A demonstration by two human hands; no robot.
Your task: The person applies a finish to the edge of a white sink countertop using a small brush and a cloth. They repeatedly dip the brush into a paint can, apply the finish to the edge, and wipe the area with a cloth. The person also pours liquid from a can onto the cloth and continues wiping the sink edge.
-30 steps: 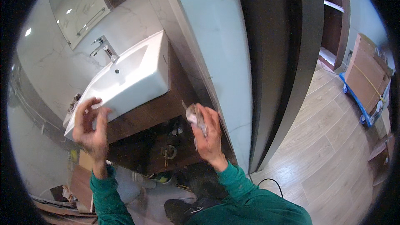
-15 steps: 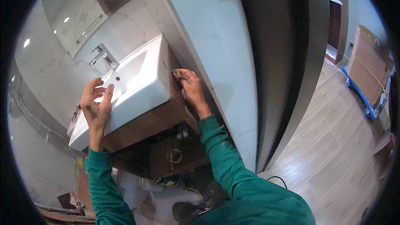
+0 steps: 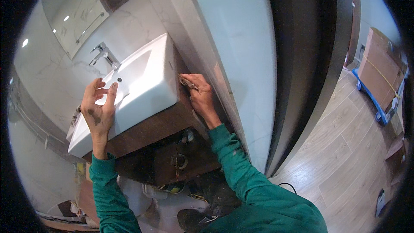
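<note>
Since a moment ago the right hand (image 3: 199, 96) has slid down, fingers pinching a small rag (image 3: 188, 83) against the basin (image 3: 146, 82) corner, while the left hand (image 3: 98, 108), fingers spread and empty, steadies the rim; wiping along that seam looks next.

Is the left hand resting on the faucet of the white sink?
No, the left hand lies flat on the front rim of the white sink, clearly apart from the faucet behind the basin.

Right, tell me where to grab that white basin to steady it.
Probably by its front rim, coming from the front. The basin sits on a wooden cabinet with its back against the wall by the tap, and its right side is close to the wall where the right hand presses. The left hand already rests on the front edge.
</note>
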